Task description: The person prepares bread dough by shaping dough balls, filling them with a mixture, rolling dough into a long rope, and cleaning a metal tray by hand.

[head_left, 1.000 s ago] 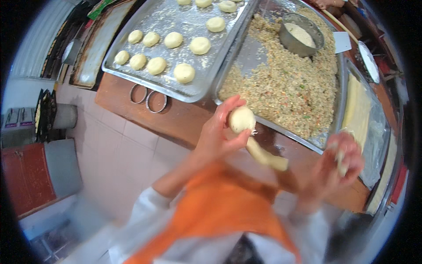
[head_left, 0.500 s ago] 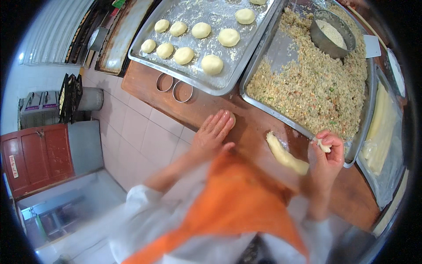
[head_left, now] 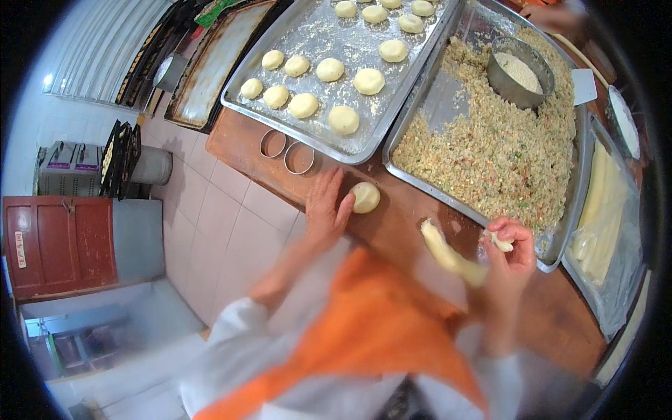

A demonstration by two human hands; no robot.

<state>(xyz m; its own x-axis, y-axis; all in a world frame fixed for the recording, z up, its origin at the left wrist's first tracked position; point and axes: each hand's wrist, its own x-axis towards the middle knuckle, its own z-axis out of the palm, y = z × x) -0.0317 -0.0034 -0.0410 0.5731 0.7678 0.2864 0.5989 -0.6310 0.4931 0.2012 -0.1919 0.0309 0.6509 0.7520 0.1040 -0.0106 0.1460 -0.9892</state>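
My left hand (head_left: pixel 325 203) rests at the wooden table's edge, fingers extended, beside a round filled dough ball (head_left: pixel 365 197). My right hand (head_left: pixel 509 248) pinches a small torn piece of pale dough (head_left: pixel 500 241) near the filling tray's front rim. Between my hands a short dough log (head_left: pixel 448 252) lies on the wooden table (head_left: pixel 553 308). Above my left hand are two metal rings (head_left: pixel 299 157) and a metal tray (head_left: pixel 255 110) of round dough pieces. The tray of crumbly filling (head_left: pixel 483 154) holds a metal ring (head_left: pixel 504 87) with pale powder inside.
Bagged dough strips (head_left: pixel 595 231) lie at the right, near a white scraper (head_left: pixel 583 84). A stained baking pan (head_left: pixel 217 56), dark racked trays (head_left: pixel 119 157) and a red cabinet (head_left: pixel 59 245) stand at the left. Another person's hand (head_left: pixel 549 15) shows at the top right.
My left hand set the dough ball on the table, covered it with flat fingers, then shifted left, uncovering it. My right hand moved up to the filling tray's rim, still pinching dough.
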